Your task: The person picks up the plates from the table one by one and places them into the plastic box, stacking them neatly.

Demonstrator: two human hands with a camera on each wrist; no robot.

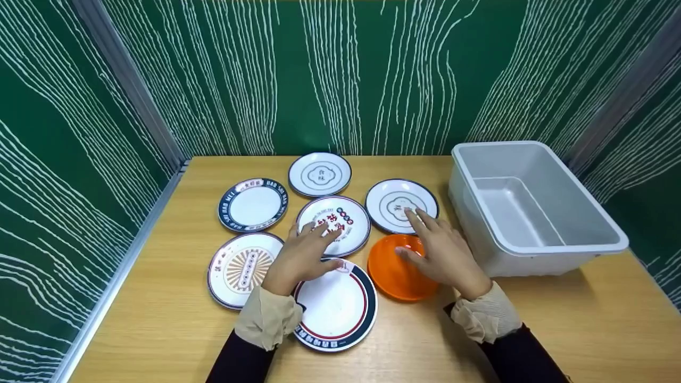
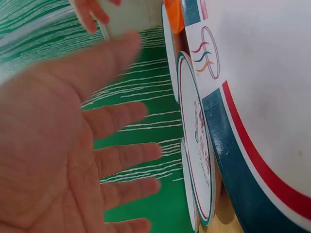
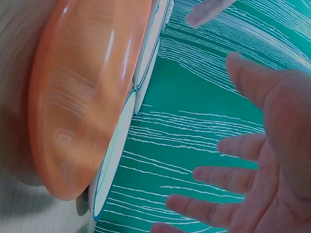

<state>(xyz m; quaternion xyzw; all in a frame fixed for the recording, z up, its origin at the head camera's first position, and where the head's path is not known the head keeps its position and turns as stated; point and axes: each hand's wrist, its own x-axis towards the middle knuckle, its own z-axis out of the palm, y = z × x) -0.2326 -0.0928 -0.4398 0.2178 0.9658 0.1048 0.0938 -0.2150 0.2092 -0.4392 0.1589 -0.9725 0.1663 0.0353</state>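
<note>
- L hand (image 1: pixel 299 259): fingers spread flat, holding nothing, over centre plate (image 1: pixel 346 213) w/ red print.
- R hand (image 1: pixel 441 252): fingers straight, nothing gripped, over orange dish (image 1: pixel 391 276), tips reaching far-right plate (image 1: pixel 391 199).
- Orange dish: centre-near on worktop (image 1: pixel 558 319), left of grey tub (image 1: pixel 532 213).
- Handling est.: dishes look light, rigid, glossy, so prob. slippery; take by rim.
- Writing: rim lettering on far-left plate (image 1: pixel 253 205) too small to read.
</note>
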